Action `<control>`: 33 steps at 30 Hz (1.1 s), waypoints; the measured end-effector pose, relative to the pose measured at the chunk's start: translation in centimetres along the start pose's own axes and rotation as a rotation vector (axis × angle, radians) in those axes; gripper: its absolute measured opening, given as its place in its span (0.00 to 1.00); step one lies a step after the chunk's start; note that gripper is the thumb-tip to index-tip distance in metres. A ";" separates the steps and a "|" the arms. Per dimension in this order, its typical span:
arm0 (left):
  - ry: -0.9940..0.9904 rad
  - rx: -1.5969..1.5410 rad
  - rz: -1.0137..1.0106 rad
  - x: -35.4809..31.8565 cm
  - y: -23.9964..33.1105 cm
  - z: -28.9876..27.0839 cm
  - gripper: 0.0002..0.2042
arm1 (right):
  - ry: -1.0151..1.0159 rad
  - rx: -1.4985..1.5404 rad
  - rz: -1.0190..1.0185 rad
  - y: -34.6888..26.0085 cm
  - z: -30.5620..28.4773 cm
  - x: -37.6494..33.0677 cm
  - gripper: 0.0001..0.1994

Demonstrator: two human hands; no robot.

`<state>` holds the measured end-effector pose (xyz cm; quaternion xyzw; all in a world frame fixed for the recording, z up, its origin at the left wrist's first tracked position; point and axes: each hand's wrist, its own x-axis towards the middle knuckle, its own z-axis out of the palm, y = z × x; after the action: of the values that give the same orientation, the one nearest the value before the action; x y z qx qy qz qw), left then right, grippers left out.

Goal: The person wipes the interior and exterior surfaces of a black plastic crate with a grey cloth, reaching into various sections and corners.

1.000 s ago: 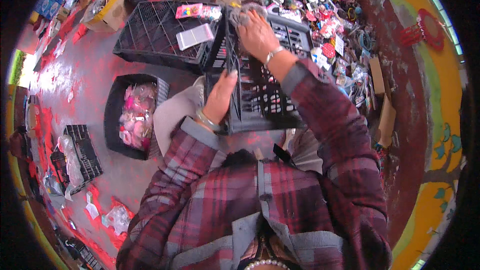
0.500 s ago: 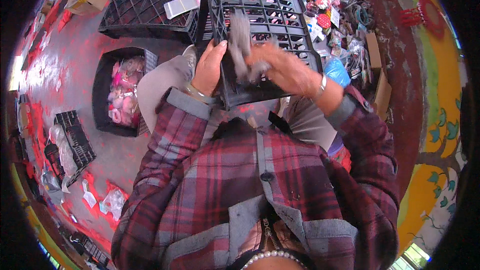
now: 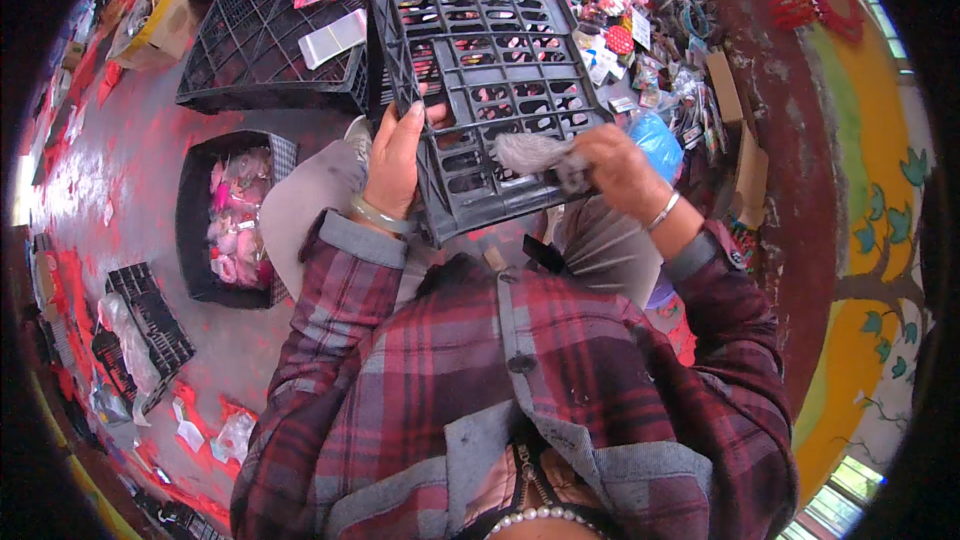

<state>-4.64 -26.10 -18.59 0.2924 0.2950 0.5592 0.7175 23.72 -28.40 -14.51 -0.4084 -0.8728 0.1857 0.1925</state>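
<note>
1. The black crate (image 3: 500,70) is tilted in front of the person, lattice side up, over the gap between the knees; what bears its weight underneath is hard to tell.
2. The left hand (image 3: 393,160) grips its left side, thumb on the outside and fingertips showing through the lattice. A loose grip there could let the crate tip or slide.
3. The right hand (image 3: 622,172) pinches one end of a gray rag (image 3: 530,152), bunched over the crate's lower right part. Its loose end could snag on the ribs or slip through a hole.
4. Just beyond the right hand sits a blue bag (image 3: 656,145); a wide swing of that arm might knock it or the pile of small packets (image 3: 690,95).
</note>
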 end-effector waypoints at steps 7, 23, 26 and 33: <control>-0.011 0.098 0.031 0.3 -0.5 -0.8 0.19 | 0.358 0.324 0.365 6.1 0.1 4.7 0.12; 0.002 0.032 0.058 0.3 -0.5 -0.2 0.15 | 0.072 -0.168 -0.306 -2.5 5.7 13.2 0.23; -0.053 0.028 0.050 0.4 -0.3 0.6 0.17 | 0.057 -0.194 -0.147 1.6 3.2 12.2 0.21; -0.031 0.114 0.055 0.6 -0.5 0.3 0.19 | 0.199 -0.435 -0.007 4.1 -0.5 12.8 0.12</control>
<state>-3.98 -25.64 -18.83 0.3495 0.3070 0.5564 0.6885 19.04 -15.81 -13.69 -0.4533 -0.8704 -0.0485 0.1860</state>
